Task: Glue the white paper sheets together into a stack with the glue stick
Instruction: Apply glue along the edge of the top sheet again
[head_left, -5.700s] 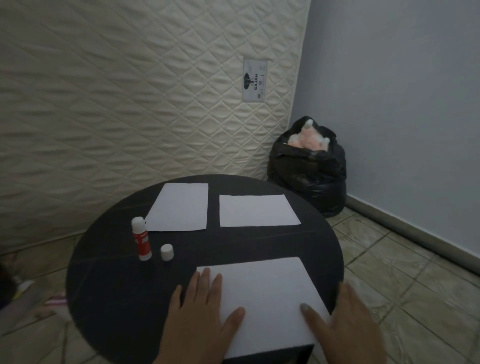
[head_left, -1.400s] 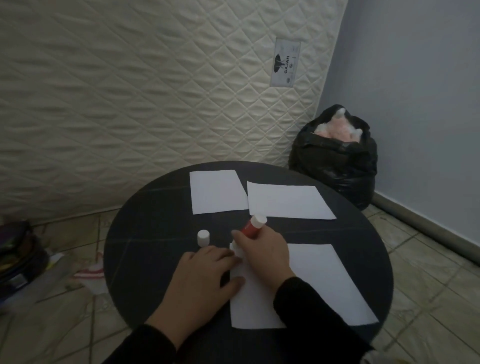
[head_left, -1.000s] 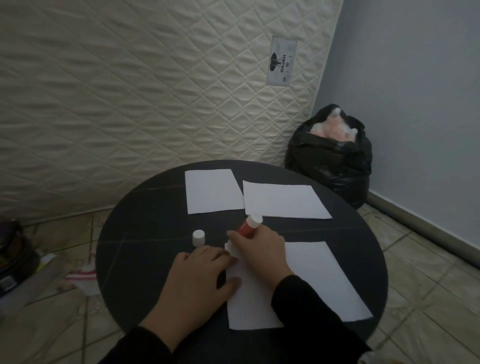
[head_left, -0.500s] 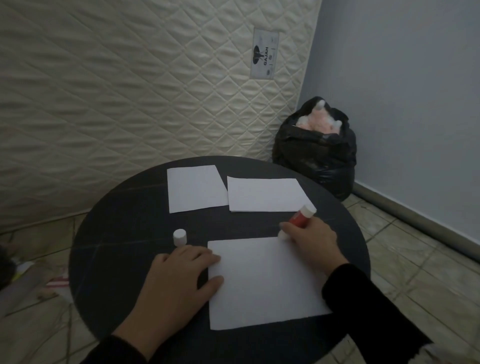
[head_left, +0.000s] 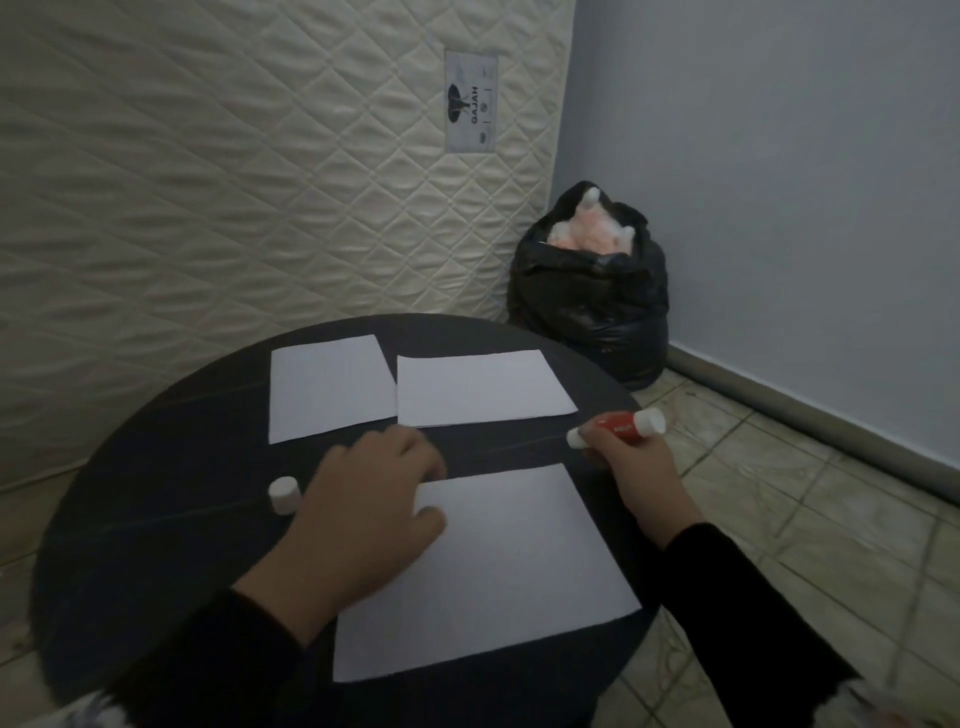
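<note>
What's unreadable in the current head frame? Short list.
- Glue on the near sheet: not discernible, white and dim.
- Near sheet's left corner: hidden under the left hand, itself motion-blurred.
- Glue stick label: too small.
- Right hand fingertips: hidden behind the hand.
- Black bag contents: mostly hidden.

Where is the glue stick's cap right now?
The cap stands on the round table, on the left of the head view, just left of the left hand.
</note>
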